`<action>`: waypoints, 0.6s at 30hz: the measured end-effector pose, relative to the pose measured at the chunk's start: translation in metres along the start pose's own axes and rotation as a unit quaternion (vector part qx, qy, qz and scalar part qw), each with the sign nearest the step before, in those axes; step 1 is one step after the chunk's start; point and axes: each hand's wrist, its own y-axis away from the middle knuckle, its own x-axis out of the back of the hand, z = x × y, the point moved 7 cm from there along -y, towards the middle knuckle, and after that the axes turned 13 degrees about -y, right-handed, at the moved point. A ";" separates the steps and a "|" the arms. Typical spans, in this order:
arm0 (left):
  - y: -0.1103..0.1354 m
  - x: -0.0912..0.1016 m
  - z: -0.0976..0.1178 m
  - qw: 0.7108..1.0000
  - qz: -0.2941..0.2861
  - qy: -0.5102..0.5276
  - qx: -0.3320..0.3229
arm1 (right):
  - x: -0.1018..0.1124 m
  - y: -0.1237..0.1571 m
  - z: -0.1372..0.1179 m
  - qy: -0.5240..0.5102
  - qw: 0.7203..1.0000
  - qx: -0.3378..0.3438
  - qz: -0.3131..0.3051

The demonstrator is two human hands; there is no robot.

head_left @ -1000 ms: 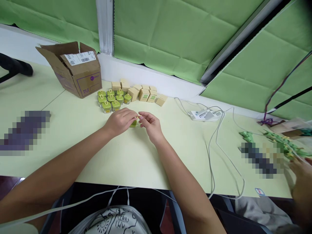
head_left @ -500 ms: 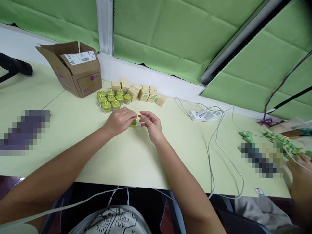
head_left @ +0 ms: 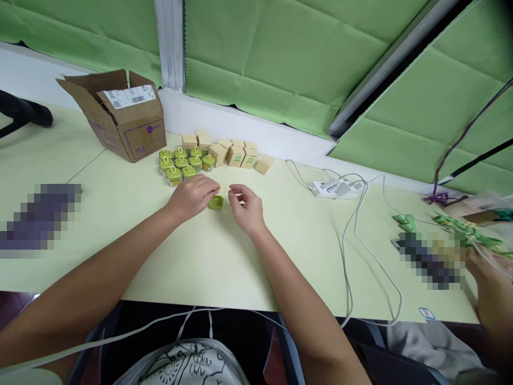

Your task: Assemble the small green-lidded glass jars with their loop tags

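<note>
My left hand [head_left: 194,193] is closed in a pinch on a small pale yellow ring [head_left: 223,189], which sticks out to the right of the fingertips. Just below the ring, a small green square lid [head_left: 215,202] lies on the table, partly behind my left fingers. Facing it from the right is my right hand [head_left: 247,207], its fingers curled and thumb and forefinger close together; what they hold, if anything, is too small to make out. Behind my left hand stand several small clear jars [head_left: 181,162] with green lids and yellow loop handles.
Several small beige boxes [head_left: 236,155] stand along the wall behind the jars. An open cardboard carton [head_left: 140,133] is at the back left. A white power strip [head_left: 335,189] with trailing cables lies right of centre. Another person's hand [head_left: 487,267] is at the far right.
My hands have moved slightly apart, showing the yellow ring and more of the green lid. A small dark reddish bit seen at my right fingertips no longer shows.
</note>
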 end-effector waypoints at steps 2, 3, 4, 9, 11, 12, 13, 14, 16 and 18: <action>0.000 -0.001 -0.003 1.000 -0.004 0.002 0.004 | -0.004 0.002 -0.004 0.066 0.997 0.037 -0.022; 0.000 -0.001 -0.004 1.000 -0.003 0.003 0.008 | -0.006 0.003 -0.006 0.089 0.994 0.052 -0.031; 0.001 -0.001 -0.005 1.000 -0.002 0.003 0.011 | -0.008 0.004 -0.007 0.106 0.992 0.062 -0.038; 0.001 -0.001 -0.004 1.000 -0.002 0.007 0.013 | -0.008 0.006 -0.013 0.114 0.989 0.089 -0.030; 0.000 0.000 -0.003 1.000 -0.002 0.009 0.011 | -0.007 0.007 -0.017 0.117 0.986 0.116 -0.020; 0.000 0.000 -0.002 1.000 -0.003 0.010 0.008 | -0.007 0.007 -0.020 0.120 0.984 0.133 -0.019; 0.000 0.000 -0.001 1.000 -0.003 0.008 0.004 | -0.007 0.008 -0.022 0.127 0.980 0.151 -0.019; 0.000 0.001 0.000 1.000 -0.004 0.006 -0.002 | -0.008 0.009 -0.024 0.136 0.976 0.168 -0.021; -0.001 0.001 0.004 1.000 -0.005 -0.002 -0.018 | -0.010 0.010 -0.026 0.166 0.966 0.199 -0.026; -0.001 0.002 0.009 0.999 -0.010 -0.012 -0.036 | -0.012 0.012 -0.028 0.203 0.953 0.224 -0.030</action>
